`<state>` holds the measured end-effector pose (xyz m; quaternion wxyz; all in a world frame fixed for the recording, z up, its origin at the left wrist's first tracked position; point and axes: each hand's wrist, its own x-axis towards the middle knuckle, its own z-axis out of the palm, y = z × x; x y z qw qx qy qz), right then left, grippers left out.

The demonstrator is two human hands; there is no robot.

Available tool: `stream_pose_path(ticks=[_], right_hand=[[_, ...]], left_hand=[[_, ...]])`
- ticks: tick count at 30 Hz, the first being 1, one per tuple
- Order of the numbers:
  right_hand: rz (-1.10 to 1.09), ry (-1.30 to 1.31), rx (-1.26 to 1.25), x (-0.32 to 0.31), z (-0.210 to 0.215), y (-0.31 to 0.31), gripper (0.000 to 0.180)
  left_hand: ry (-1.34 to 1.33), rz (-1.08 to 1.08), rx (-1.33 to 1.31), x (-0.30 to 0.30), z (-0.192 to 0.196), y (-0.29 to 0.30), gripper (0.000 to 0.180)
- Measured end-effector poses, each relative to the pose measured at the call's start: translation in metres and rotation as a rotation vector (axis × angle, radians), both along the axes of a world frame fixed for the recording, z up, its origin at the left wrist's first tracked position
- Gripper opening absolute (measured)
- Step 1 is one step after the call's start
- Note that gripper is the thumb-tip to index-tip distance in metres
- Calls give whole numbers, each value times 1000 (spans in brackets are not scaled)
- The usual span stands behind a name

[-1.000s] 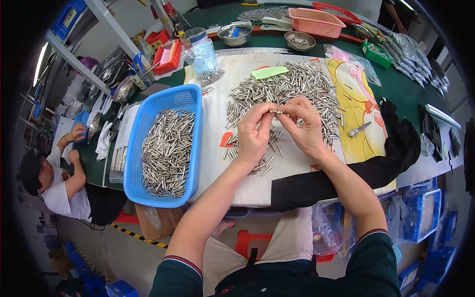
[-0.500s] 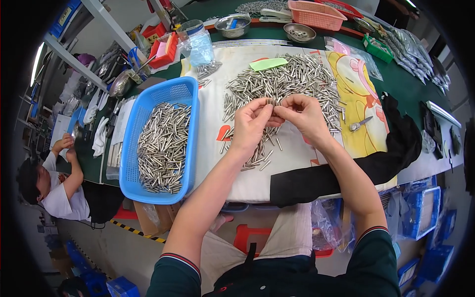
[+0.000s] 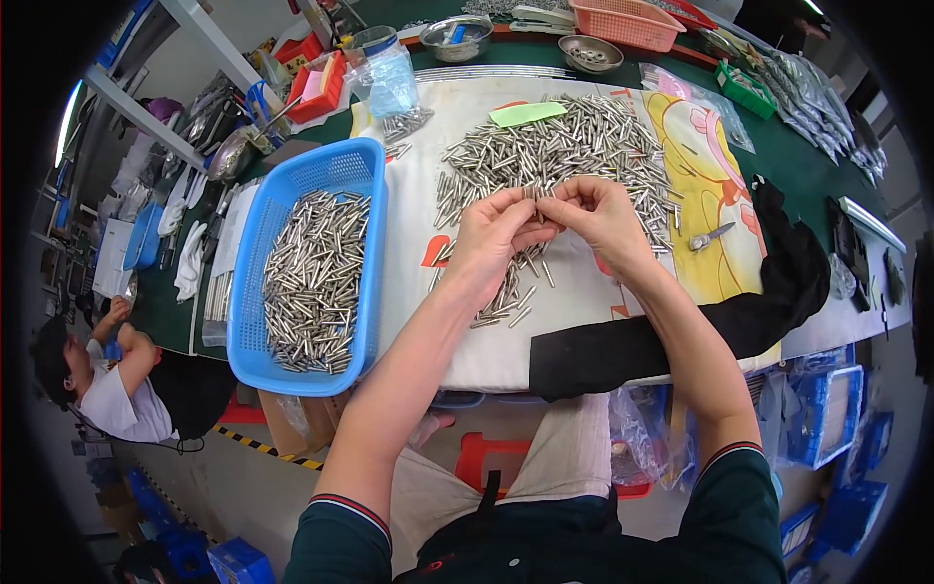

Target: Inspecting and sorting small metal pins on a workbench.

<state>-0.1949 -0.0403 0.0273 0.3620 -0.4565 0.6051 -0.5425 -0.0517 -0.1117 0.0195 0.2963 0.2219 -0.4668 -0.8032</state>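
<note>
Small metal pin [image 3: 534, 192] mostly hidden between fingers [image 3: 525, 209], seated person [image 3: 97, 375] partly cut off at left rim

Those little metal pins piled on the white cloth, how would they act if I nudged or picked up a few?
The metal pins look like round, shiny cylinders, so they would probably roll and feel slippery. They seem stiff, and likely heavy for their size. The loose pile on the white cloth would probably scatter rather than move together.

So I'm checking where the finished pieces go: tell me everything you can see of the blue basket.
The blue basket is a rectangular plastic tray with slotted walls and a rolled rim. It lies flat at the table's near edge, left of the white cloth, its near end overhanging slightly. A loose heap of short metal pins covers most of its floor. Neither hand touches it.
</note>
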Motion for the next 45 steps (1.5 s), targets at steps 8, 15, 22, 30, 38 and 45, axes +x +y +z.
stream_pose_path(ticks=[8, 15, 22, 30, 38, 45], right_hand=[[1, -30, 2, 0, 1, 0, 16], [-18, -25, 11, 0, 1, 1, 15], [-54, 36, -47, 0, -3, 0, 16], [24, 16, -129, 4, 0, 0, 25], [43, -2, -82, 5, 0, 1, 26], [20, 54, -125, 1, -5, -1, 25]], left_hand=[[-38, 12, 10, 0, 3, 1, 19], [34, -39, 2, 0, 0, 0, 20], [87, -73, 35, 1, -1, -1, 22], [178, -164, 324, 3, -8, -10, 16], [253, -256, 442, 6, -13, -14, 17], [246, -295, 454, 6, -11, -14, 27]])
